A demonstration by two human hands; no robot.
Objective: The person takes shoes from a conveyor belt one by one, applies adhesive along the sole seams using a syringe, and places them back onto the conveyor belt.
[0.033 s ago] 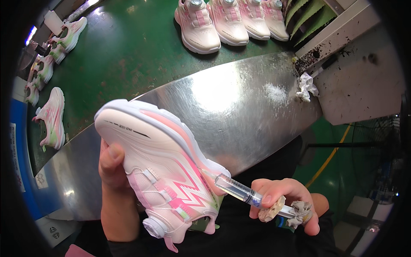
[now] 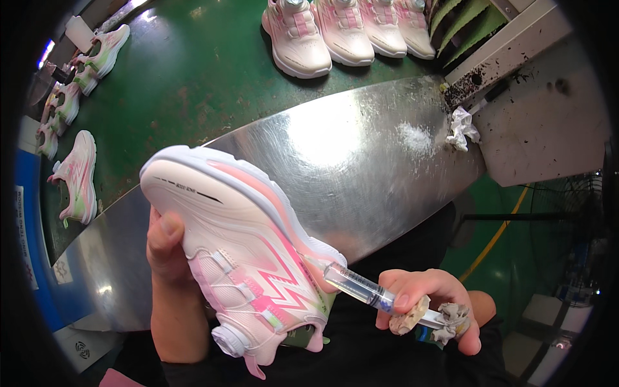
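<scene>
My left hand (image 2: 169, 271) grips a pink and white sneaker (image 2: 238, 258) from below, tilted on its side with the white sole turned up and to the left. A round dial fastener sits low on the shoe's upper. My right hand (image 2: 432, 303) holds a clear syringe (image 2: 358, 287). The syringe's tip touches the shoe where the upper meets the sole edge. A crumpled, stained wad (image 2: 445, 317) is tucked against the syringe's plunger end in the same hand.
A shiny curved metal plate (image 2: 361, 161) lies in front of me, with a green belt (image 2: 193, 77) beyond it. Several matching sneakers (image 2: 342, 29) stand at the far edge, and more shoes (image 2: 77, 174) lie at the left. Crumpled paper (image 2: 461, 126) lies by a grey machine top (image 2: 548, 129).
</scene>
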